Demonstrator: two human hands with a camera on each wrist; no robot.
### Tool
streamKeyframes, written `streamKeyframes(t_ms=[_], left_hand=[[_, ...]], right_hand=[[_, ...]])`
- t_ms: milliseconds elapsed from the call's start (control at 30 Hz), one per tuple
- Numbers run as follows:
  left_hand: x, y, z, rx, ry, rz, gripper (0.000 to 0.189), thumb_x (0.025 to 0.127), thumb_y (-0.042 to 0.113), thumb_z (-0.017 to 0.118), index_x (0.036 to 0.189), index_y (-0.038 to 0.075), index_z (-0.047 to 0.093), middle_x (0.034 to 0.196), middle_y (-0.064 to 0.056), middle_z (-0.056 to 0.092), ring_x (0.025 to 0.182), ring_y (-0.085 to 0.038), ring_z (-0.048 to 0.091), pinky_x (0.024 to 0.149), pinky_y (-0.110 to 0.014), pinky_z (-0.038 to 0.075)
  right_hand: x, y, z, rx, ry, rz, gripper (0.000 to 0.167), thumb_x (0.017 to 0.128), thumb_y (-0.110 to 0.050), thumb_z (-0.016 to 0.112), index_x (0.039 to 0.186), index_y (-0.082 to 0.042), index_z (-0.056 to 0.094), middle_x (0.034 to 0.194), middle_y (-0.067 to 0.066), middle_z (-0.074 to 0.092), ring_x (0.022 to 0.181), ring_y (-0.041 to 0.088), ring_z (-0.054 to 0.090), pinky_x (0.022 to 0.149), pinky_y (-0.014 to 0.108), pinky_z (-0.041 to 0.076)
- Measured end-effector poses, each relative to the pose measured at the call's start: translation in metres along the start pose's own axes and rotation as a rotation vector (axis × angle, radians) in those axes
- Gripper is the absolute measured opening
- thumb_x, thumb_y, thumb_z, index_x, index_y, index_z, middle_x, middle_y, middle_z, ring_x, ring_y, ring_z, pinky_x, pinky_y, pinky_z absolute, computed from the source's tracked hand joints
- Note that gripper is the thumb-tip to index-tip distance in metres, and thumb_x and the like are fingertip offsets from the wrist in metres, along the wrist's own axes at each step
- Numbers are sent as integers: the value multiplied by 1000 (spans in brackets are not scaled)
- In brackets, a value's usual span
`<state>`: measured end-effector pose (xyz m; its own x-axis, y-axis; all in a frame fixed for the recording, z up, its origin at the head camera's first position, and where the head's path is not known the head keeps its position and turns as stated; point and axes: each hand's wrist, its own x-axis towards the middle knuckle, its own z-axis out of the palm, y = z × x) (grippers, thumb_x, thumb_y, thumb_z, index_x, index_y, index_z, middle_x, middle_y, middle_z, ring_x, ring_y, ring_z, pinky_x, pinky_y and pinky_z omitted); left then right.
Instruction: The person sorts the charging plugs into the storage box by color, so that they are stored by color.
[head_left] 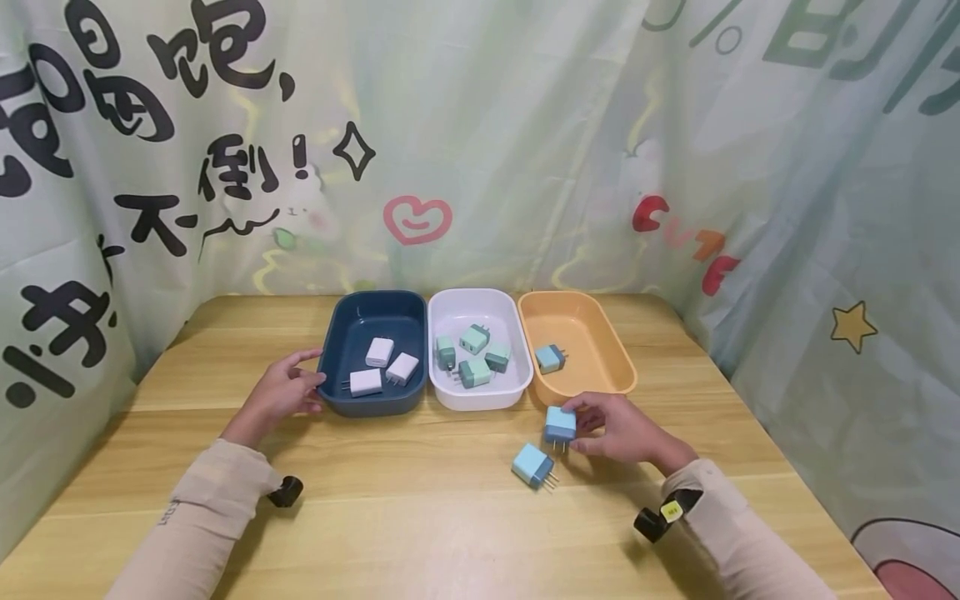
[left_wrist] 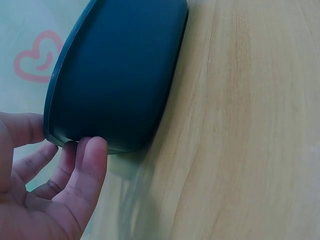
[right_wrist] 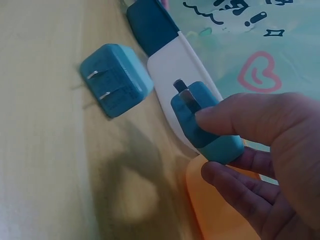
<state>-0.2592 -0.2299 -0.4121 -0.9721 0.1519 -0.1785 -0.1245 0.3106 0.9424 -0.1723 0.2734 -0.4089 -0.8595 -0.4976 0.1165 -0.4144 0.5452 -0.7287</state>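
My left hand (head_left: 281, 392) holds the near left edge of a dark blue tray (head_left: 333, 400). In the left wrist view, the fingers (left_wrist: 92, 157) meet the tray's rim and outer wall. Several white charger plugs (head_left: 365, 382) lie in that tray. My right hand (head_left: 618, 427) pinches a blue charger plug (head_left: 560, 423) between thumb and fingers, just in front of the orange tray (head_left: 611, 358); its metal prongs show in the right wrist view. A second blue plug (head_left: 531, 464) lies on the table close by. Another blue plug (head_left: 549, 359) lies inside the orange tray.
Between the dark blue and orange trays stands a white tray (head_left: 480, 402) with several green plugs (head_left: 474, 372). The three trays stand side by side on the wooden table (head_left: 420, 517). A printed curtain (head_left: 517, 150) hangs behind and at both sides.
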Motion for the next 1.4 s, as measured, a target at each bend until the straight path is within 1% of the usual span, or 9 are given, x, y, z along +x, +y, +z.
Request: streamKeyframes(t_ms=[200, 367, 467, 667, 833, 967, 1200, 1400], left_hand=[[0, 1, 0, 3, 0, 4, 58, 100, 11, 52, 152, 4, 27, 110, -21, 50, 74, -19, 62, 68, -35, 58], [1, 1, 0, 11, 6, -1, 57, 100, 11, 52, 151, 4, 28, 109, -22, 51, 74, -20, 63, 68, -35, 58], [1, 0, 0, 12, 6, -5, 57, 100, 12, 52, 151, 4, 28, 110, -22, 51, 74, -20, 63, 68, -35, 58], [2, -1, -1, 10, 12, -10, 56, 100, 12, 52, 151, 6, 28, 111, -23, 50, 75, -20, 63, 69, -34, 58], [2, -1, -1, 13, 10, -8, 57, 100, 12, 52, 151, 4, 28, 111, -23, 50, 75, -20, 63, 68, -35, 58], [2, -2, -1, 8, 8, -6, 57, 100, 11, 52, 151, 4, 28, 110, -23, 50, 74, -20, 63, 68, -35, 58], [2, -3, -1, 7, 8, -5, 57, 100, 12, 53, 151, 5, 29, 111, -23, 50, 74, -21, 62, 68, -34, 58], [2, -3, -1, 3, 10, -1, 57, 100, 12, 53, 151, 4, 29, 110, -22, 51, 73, -20, 63, 67, -34, 58]], right_hand=[[2, -2, -8, -24, 13, -42, 42, 75, -4, 82, 112, 3, 62, 96, 9, 67, 83, 21, 67, 75, 36, 58], [5, -6, -17, -48, 23, -34, 43, 75, -7, 83, 111, 1, 62, 98, 9, 67, 85, 20, 67, 76, 35, 57], [8, -8, -22, -50, 25, -21, 42, 75, -6, 82, 111, 0, 62, 99, 11, 66, 85, 21, 67, 77, 35, 57], [14, -12, -30, -45, 29, 3, 43, 76, -3, 81, 114, 1, 60, 100, 14, 65, 85, 22, 67, 76, 33, 57], [17, -11, -34, -59, 42, -10, 46, 75, -3, 81, 115, 4, 60, 100, 15, 65, 84, 23, 67, 77, 37, 57], [20, -8, -37, -60, 50, -18, 47, 75, -4, 82, 116, 6, 60, 99, 17, 66, 84, 24, 67, 77, 37, 57], [25, -6, -43, -66, 69, 17, 47, 74, -3, 82, 115, 3, 61, 99, 17, 65, 85, 25, 67, 79, 37, 57], [29, -5, -50, -69, 81, 52, 49, 73, -3, 83, 116, 4, 60, 101, 18, 65, 87, 26, 67, 81, 40, 56]])
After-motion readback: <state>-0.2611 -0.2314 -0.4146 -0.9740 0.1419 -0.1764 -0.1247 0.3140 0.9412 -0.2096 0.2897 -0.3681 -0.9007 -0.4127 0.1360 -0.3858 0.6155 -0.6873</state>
